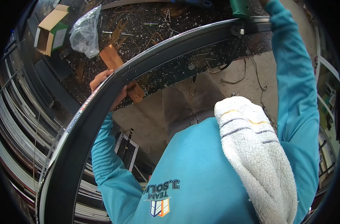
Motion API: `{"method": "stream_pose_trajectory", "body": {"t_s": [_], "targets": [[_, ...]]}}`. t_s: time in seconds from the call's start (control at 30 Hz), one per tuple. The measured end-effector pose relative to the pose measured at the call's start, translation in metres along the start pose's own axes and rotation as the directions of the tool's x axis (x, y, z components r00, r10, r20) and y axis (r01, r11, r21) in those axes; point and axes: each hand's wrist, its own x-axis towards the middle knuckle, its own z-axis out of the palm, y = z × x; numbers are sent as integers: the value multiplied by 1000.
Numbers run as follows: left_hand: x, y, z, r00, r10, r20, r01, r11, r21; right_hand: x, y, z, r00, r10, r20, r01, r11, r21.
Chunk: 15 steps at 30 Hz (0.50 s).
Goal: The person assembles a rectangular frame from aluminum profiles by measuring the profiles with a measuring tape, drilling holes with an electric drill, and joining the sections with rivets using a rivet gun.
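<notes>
A long dark aluminum profile [170, 43] with a printed protective film along its edge looks curved in this wide view. It runs from the lower left to the upper right. My left hand [100, 80] is closed around it, fingers over the far side and the rest of the hand on the near side. Beneath the profile, beside that hand, lies a short brown wooden block [111, 56]. At the upper right, a green drill-like tool [240, 8] stands over the profile, its narrow tip close to it. My right hand [264, 2] is beside the tool, mostly cut off by the frame; its fingers are hidden.
The dark worktable [140, 22] is strewn with shavings and small metal bits. A clear plastic bag [86, 33] and an opened cardboard box [50, 31] lie at upper left. Stacked profiles [21, 130] fill the left side. A cord [257, 74] trails on the floor.
</notes>
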Motion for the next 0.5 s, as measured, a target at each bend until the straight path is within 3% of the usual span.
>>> {"method": "stream_pose_trajectory", "body": {"t_s": [0.07, 0.1, 0.13, 0.17, 0.2, 0.23, 0.33, 0.4, 0.43, 0.47, 0.5], "targets": [[2, -3, -1, 999, 39, 1, -39, 999, -17, -49, -36, 8, 947, -227, -227, 233, 972, -1], [2, -3, -2, 1000, 29, -2, -29, 1000, 3, -54, -18, 14, 842, -499, -206, 500, 864, -51], [1, -2, -2, 1000, 20, -4, -20, 1000, 22, -72, -33, 23, 863, -497, -91, 495, 868, -42], [0, 0, -2, 1000, 10, -2, -10, 999, 40, -70, -29, 30, 814, -569, 116, 579, 808, -107], [5, 6, -3, 998, 59, 21, -62, 985, 163, -68, -25, 41, 656, -749, 90, 719, 584, -377], [5, 6, -4, 998, 53, 32, -58, 981, 183, -64, -24, 50, 455, -881, 127, 733, 290, -616], [3, 3, -7, 996, 67, 65, -82, 961, 265, -58, -33, 66, 717, -575, 394, 645, 333, -687], [-1, -1, -6, 995, 55, 89, -76, 965, 252, -63, -46, 79, 823, -376, 426, 562, 423, -711], [1, -1, -7, 994, 56, 98, -79, 966, 246, -64, -51, 82, 859, -273, 432, 511, 457, -728], [3, 1, -13, 977, 108, 182, -170, 912, 374, -61, -50, 83, 827, -322, 461, 562, 441, -699], [2, -1, -13, 980, 111, 163, -158, 938, 309, -64, -53, 83, 790, -370, 489, 612, 422, -669]]}}
